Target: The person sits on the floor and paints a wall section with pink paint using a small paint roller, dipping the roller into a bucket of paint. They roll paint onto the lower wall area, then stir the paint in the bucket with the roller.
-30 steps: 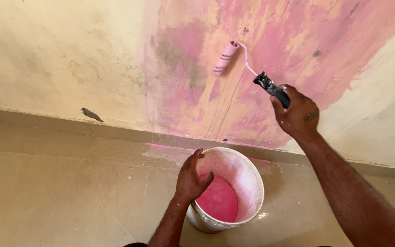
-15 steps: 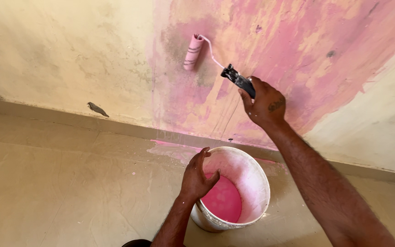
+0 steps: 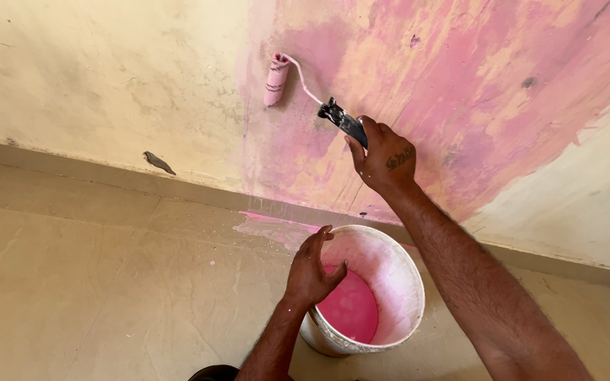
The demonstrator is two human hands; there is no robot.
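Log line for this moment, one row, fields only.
right hand: grips paint roller against wall | left hand: on bucket rim | bucket: pink paint, on floor

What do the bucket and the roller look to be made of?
The bucket looks like white plastic: thin rolled rim, smooth, slightly glossy wall smeared pink. The roller seems to have a fabric or foam sleeve, matte and soaked pink, on a thin bent wire, likely metal, with a dark, probably plastic grip in the right hand. The left hand holds the bucket's rim.
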